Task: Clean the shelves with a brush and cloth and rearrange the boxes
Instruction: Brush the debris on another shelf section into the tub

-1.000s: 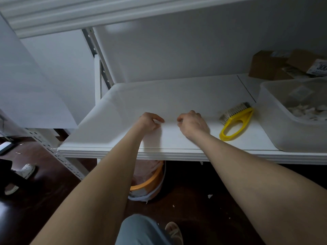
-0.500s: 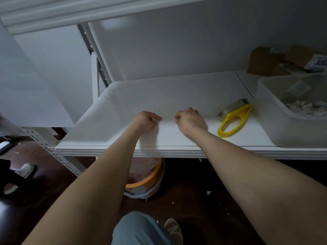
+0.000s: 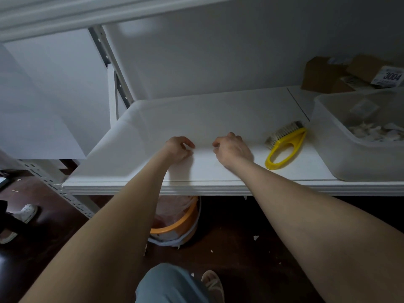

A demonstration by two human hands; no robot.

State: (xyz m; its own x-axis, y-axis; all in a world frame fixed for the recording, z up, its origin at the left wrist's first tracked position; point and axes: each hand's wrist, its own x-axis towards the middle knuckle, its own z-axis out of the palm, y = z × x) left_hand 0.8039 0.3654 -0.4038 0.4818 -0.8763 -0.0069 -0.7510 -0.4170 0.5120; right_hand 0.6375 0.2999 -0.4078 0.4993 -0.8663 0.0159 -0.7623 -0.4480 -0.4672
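Your left hand pinches the white liner sheet | right hand pinches it too | brush lies just right

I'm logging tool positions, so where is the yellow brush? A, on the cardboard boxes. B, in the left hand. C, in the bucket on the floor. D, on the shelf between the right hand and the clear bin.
D: the yellow brush lies on the shelf, between right hand and clear bin.
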